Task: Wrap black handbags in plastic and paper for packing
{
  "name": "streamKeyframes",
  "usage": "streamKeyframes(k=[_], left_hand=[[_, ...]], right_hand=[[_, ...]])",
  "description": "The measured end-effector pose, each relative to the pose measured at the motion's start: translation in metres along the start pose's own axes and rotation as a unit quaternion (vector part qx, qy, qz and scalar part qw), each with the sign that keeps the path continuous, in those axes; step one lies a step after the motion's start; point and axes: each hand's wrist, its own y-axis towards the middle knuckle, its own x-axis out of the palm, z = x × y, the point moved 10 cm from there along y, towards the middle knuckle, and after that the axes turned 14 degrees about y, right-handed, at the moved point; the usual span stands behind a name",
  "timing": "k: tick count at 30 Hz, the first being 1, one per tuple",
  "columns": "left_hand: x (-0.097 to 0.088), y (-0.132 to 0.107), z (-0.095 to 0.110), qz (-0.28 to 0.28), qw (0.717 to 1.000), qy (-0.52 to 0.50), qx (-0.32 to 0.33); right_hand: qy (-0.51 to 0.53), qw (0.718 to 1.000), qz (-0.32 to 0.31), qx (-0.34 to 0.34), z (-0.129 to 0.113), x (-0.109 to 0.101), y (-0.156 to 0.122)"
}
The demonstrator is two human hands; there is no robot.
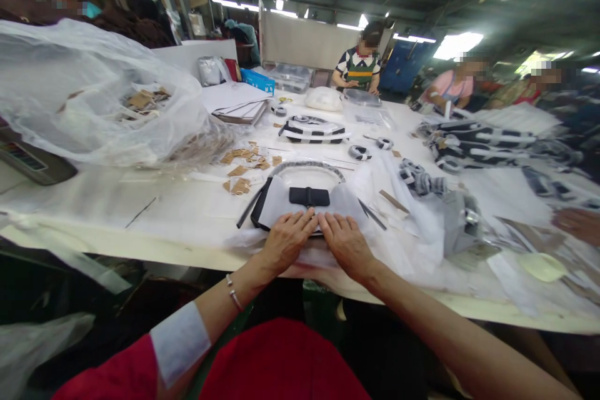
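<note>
A black handbag (259,207) lies on the table right in front of me, with white tissue paper (277,199) over its body. Its handle (328,169) arches away from me in a clear-looking wrap. A black closure tab (300,196) shows on top of the tissue. My left hand (287,242) rests flat on the near edge of the bag, fingers stretched out. Beside it, fingertips almost meeting, my right hand (347,245) presses the same edge with extended fingers. Both palms hide the bag's lower edge.
Small brown tags (246,159) lie scattered left of the bag. A large clear plastic bag (94,100) fills the left side. Behind lies another wrapped bag (314,129). Wrapped straps (422,178) and more bags (487,140) are to the right. Co-workers (359,65) stand across the table.
</note>
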Motion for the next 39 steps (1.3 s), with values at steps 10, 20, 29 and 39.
streamKeyframes(k=[10, 20, 29, 39], left_hand=[[-0.013, 0.01, -0.005, -0.008, 0.998, 0.063, 0.012], [-0.01, 0.007, 0.006, 0.045, 0.993, 0.113, 0.011], [-0.013, -0.008, 0.006, 0.137, 0.984, 0.109, 0.047], [-0.007, -0.025, -0.006, 0.148, 0.985, 0.064, 0.067]], right_hand=[[0.049, 0.997, -0.058, -0.021, 0.014, -0.023, 0.024], [0.038, 0.999, -0.032, 0.011, 0.007, -0.022, 0.016], [0.199, 0.972, 0.122, -0.013, 0.001, -0.069, -0.034], [0.222, 0.945, 0.224, 0.088, 0.083, -0.086, -0.101]])
